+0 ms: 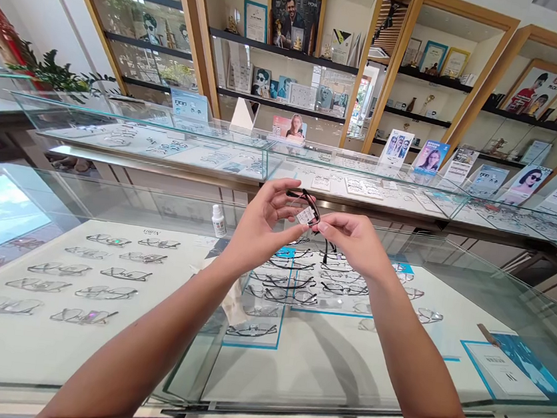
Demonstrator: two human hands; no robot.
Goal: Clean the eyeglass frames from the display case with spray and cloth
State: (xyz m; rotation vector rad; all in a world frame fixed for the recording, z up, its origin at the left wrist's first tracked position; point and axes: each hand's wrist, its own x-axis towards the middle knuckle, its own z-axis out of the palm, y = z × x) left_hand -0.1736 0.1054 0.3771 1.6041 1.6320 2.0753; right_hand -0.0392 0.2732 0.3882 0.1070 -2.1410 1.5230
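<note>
Both my hands are raised over a glass display counter [453,269] and hold one pair of black-framed glasses [310,206]. My left hand [263,224] curls round the frame's left side, thumb and fingers pinched on it. My right hand [353,237] pinches the right side, by a small white tag [304,216] that hangs from the frame. One temple arm hangs down between my hands. Under the glass below lie several rows of glasses [295,281] on white trays.
A small white bottle [218,220] stands inside the case at the left of my hands. More frames [84,274] lie in rows at the left. A second glass counter [265,150] runs behind, with display cards and wall shelves of pictures beyond.
</note>
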